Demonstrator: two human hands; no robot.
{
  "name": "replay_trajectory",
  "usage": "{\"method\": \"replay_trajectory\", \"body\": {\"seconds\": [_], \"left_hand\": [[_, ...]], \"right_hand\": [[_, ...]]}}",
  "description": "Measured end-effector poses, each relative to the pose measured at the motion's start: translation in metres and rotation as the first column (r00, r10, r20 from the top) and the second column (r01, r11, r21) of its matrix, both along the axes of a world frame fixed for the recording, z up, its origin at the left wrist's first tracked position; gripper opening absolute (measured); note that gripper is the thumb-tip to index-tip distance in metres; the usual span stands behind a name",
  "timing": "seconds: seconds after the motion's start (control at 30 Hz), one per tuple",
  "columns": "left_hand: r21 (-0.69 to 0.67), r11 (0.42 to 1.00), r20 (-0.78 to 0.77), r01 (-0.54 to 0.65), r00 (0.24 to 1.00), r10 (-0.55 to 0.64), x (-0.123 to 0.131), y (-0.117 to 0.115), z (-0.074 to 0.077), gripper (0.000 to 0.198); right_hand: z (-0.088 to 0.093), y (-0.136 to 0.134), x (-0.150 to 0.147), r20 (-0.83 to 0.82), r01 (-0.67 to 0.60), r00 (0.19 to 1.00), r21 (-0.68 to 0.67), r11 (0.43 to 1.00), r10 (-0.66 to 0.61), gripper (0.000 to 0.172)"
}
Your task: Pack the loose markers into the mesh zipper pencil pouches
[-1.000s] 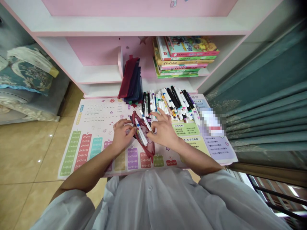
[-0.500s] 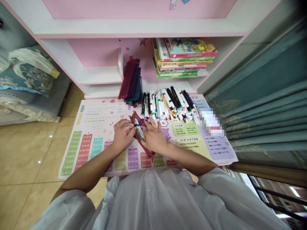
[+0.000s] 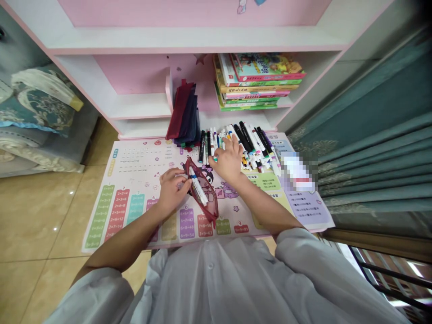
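Note:
A dark red mesh zipper pouch (image 3: 212, 208) lies unzipped on the desk, slanting toward me. Inside it rest white markers (image 3: 199, 191), one with a blue end. My left hand (image 3: 173, 189) pinches the pouch's left edge near its top, thumb and fingers closed. Out over the front of a marker pile (image 3: 249, 140) reaches my right hand (image 3: 229, 161), palm down with fingers apart. Its fingertips are at the markers; I cannot tell whether they touch any. The pile holds several white and black markers with coloured ends.
Folded red and navy mesh pouches (image 3: 184, 114) lean against the shelf divider behind the desk. Stacked books (image 3: 256, 90) sit on the shelf at right. A printed mat (image 3: 135, 157) covers the desk. A blurred white item (image 3: 299, 172) lies at right, beside the curtain (image 3: 378, 148).
My right hand has left the pouch and moved up and right to the marker pile, uncovering the pouch's opening and the markers in it. My left hand stays on the pouch edge.

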State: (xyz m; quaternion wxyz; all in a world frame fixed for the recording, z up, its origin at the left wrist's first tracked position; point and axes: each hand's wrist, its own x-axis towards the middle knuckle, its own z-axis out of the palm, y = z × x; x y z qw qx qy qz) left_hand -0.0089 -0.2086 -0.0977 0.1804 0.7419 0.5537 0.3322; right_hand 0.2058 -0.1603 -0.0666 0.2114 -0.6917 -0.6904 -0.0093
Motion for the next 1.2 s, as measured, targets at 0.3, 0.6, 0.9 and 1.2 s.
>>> {"method": "replay_trajectory", "body": {"seconds": [0.3,0.6,0.9,1.2], "left_hand": [[-0.008,1.0,-0.018,0.009,1.0,-0.009,0.0,0.0,0.001,0.024],[-0.019,1.0,0.002,0.016,1.0,-0.016,0.0,0.001,0.001,0.024],[-0.019,1.0,0.006,0.014,1.0,-0.014,0.0,0.0,0.002,0.024],[-0.015,1.0,0.011,0.01,1.0,-0.01,0.001,0.0,0.001,0.026]], "right_hand": [[-0.004,0.034,0.003,0.159,0.024,0.987,-0.172,0.985,0.004,0.041],[-0.005,0.051,-0.005,0.209,0.031,0.978,-0.217,0.976,0.015,0.05],[0.007,0.045,-0.003,0.264,0.061,0.964,-0.308,0.949,0.024,0.047],[0.025,-0.01,0.002,-0.02,-0.053,0.998,-0.096,0.994,0.051,0.02]]}}
